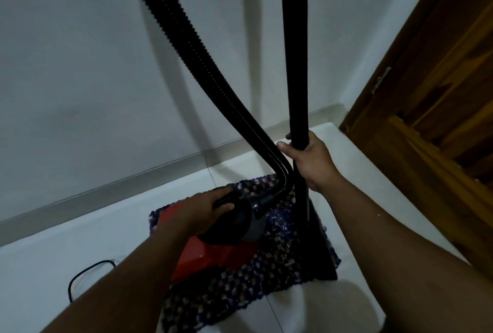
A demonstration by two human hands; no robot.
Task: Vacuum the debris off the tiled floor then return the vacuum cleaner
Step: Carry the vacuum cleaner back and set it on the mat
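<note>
White wall (80,66) ahead, wooden door (440,119) far right, pale tiled floor (53,247) with no debris I can see. I judge this the return step: the red vacuum cleaner (213,252) sits on a woven mat (266,274). My left hand (205,210) grips its handle, my right hand (312,162) clasps the upright wand (293,52). Next: steady both, then release. A cord (80,276) trails left.

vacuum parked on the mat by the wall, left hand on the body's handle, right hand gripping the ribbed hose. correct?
Not quite. In the head view the right hand grips the rigid wand, not the ribbed hose. The rest holds: left hand on the vacuum, on the mat.
</note>
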